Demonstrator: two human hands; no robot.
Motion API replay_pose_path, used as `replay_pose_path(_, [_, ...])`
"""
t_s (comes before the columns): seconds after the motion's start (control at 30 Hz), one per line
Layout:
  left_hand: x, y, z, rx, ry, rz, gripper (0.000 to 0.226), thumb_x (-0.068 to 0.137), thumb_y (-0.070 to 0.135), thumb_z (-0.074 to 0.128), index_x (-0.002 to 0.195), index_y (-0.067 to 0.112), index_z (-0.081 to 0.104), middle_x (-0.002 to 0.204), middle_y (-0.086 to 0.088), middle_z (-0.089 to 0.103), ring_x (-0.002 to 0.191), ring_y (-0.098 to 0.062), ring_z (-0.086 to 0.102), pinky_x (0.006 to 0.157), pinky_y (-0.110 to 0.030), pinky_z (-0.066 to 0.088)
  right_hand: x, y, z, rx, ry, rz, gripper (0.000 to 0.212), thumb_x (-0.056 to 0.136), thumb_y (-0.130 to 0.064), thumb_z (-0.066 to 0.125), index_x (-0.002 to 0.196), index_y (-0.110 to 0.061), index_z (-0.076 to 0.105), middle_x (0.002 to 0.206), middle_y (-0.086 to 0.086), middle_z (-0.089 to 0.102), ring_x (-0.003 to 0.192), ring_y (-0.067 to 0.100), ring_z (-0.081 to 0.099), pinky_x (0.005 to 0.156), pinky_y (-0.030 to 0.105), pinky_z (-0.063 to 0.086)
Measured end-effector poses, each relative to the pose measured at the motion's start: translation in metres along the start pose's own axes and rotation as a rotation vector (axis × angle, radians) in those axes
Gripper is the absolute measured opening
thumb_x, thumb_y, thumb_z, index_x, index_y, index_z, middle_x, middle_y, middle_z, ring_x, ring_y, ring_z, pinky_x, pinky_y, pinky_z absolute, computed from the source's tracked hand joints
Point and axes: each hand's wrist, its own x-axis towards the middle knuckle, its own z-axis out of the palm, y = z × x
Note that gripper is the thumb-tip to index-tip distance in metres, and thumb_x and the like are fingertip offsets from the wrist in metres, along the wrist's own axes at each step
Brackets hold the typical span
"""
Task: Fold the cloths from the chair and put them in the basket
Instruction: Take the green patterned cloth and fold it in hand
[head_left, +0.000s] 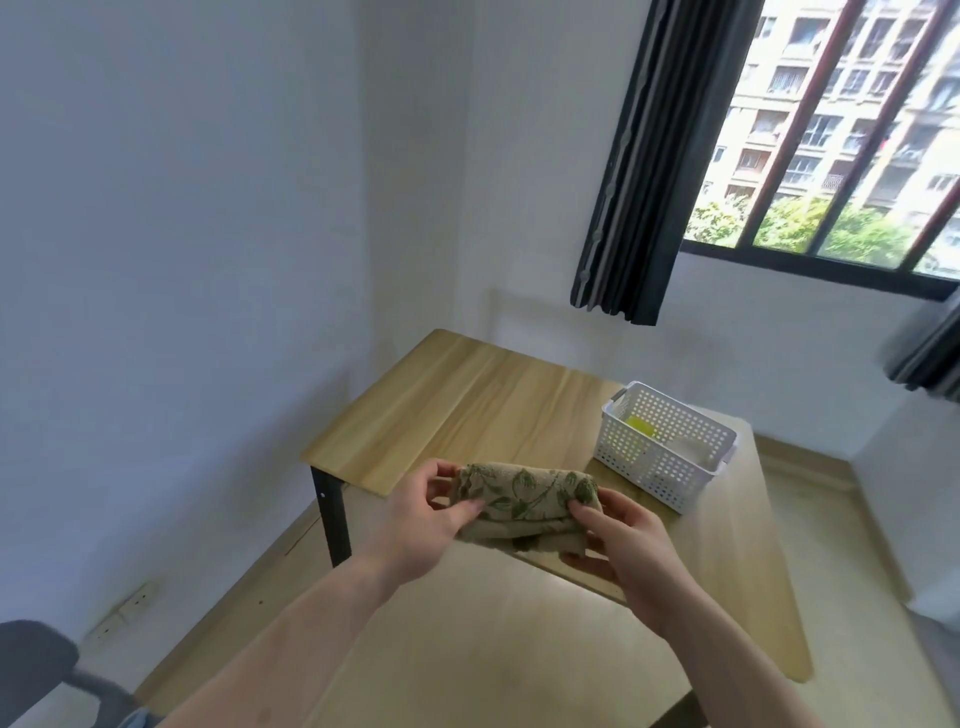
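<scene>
A beige cloth with a green leaf pattern (524, 501) is folded into a small bundle and held in the air above the wooden table (467, 395). My left hand (426, 519) grips its left end and my right hand (623, 540) grips its right end. The white perforated basket (660, 478) stands on the table to the right, beyond the cloth. Inside it lie a yellow-green cloth (640, 426) and a pale cloth (688, 449). Only a dark corner of the chair (36, 660) shows at the bottom left.
A second table top (519, 649) lies under my forearms, joined to the far one. White walls close off the left and back. A dark curtain (649, 171) hangs beside the barred window (857, 130). A wall socket (124, 608) sits low on the left.
</scene>
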Motion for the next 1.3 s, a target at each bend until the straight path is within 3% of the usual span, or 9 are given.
replay_pose_path(0.27, [0.114,0.033,0.076,-0.012,-0.164,-0.006,0.014,0.095,0.027,0.072,0.108,0.024,0.067,0.101,0.004,0.075,0.085,-0.010,0.070,0.059,-0.015,0.051,0.081,-0.024,-0.080,0.059,0.107,-0.033,0.034,0.092,-0.020,0.074,0.124,-0.017,0.066,0.109,0.008,0.078,0.101,0.027,0.075,0.090,0.046,0.062])
replay_pose_path(0.43, [0.177,0.043,0.148,-0.012,-0.251,-0.022,0.017,0.093,0.026,0.074,0.107,0.022,0.065,0.101,0.001,0.073,0.084,-0.011,0.069,0.065,-0.023,0.055,0.133,-0.035,-0.149,0.052,0.169,-0.040,0.043,0.085,-0.024,0.080,0.125,-0.015,0.065,0.109,0.007,0.078,0.100,0.025,0.076,0.085,0.040,0.063])
replay_pose_path(0.53, [0.216,0.045,0.194,0.000,-0.246,-0.032,0.023,0.090,0.027,0.077,0.108,0.024,0.065,0.104,0.000,0.073,0.086,-0.014,0.070,0.071,-0.029,0.059,0.171,-0.044,-0.192,0.036,0.180,-0.040,0.038,0.085,-0.024,0.080,0.119,-0.013,0.067,0.106,0.007,0.079,0.097,0.024,0.077,0.084,0.038,0.063])
replay_pose_path(0.63, [0.247,0.049,0.240,-0.049,-0.246,-0.070,0.027,0.089,0.022,0.078,0.112,0.019,0.063,0.109,-0.006,0.071,0.086,-0.015,0.068,0.064,-0.022,0.054,0.212,-0.051,-0.234,0.013,0.171,-0.019,0.033,0.088,-0.021,0.078,0.118,-0.010,0.070,0.103,0.008,0.079,0.097,0.026,0.077,0.091,0.045,0.061])
replay_pose_path(0.8, [0.292,0.054,0.303,-0.076,-0.189,-0.131,0.025,0.089,0.019,0.079,0.110,0.019,0.064,0.105,-0.002,0.071,0.089,-0.013,0.069,0.065,-0.019,0.053,0.280,-0.070,-0.297,-0.047,0.129,0.049,0.025,0.092,-0.017,0.074,0.115,-0.012,0.069,0.103,0.011,0.078,0.091,0.026,0.077,0.077,0.039,0.063])
replay_pose_path(0.97, [0.332,0.056,0.347,-0.090,-0.139,-0.201,0.022,0.090,0.016,0.076,0.109,0.018,0.064,0.107,-0.003,0.068,0.094,-0.017,0.070,0.077,-0.029,0.062,0.340,-0.085,-0.329,-0.104,0.082,0.083,0.017,0.094,-0.015,0.072,0.111,-0.015,0.068,0.104,0.013,0.075,0.085,0.026,0.078,0.068,0.035,0.063])
replay_pose_path(1.1, [0.376,0.046,0.373,-0.065,-0.119,-0.246,0.022,0.090,0.016,0.076,0.107,0.019,0.064,0.104,-0.004,0.069,0.090,-0.021,0.071,0.081,-0.040,0.063,0.388,-0.083,-0.349,-0.120,0.078,0.092,0.017,0.094,-0.015,0.072,0.111,-0.014,0.069,0.105,0.013,0.075,0.086,0.027,0.078,0.069,0.034,0.063])
replay_pose_path(1.2, [0.409,0.035,0.387,-0.015,-0.146,-0.268,0.023,0.089,0.021,0.078,0.107,0.020,0.063,0.101,-0.005,0.071,0.080,-0.018,0.069,0.068,-0.031,0.057,0.424,-0.075,-0.363,-0.135,0.085,0.132,0.026,0.093,-0.016,0.073,0.118,-0.013,0.066,0.110,0.015,0.072,0.093,0.029,0.075,0.069,0.035,0.064])
replay_pose_path(1.3, [0.441,0.025,0.399,0.099,-0.183,-0.281,0.029,0.088,0.031,0.078,0.109,0.025,0.060,0.102,0.004,0.070,0.086,-0.015,0.068,0.066,-0.023,0.050,0.464,-0.060,-0.375,-0.202,0.101,0.177,0.031,0.094,-0.018,0.073,0.123,-0.011,0.065,0.110,0.015,0.072,0.096,0.028,0.074,0.070,0.036,0.064])
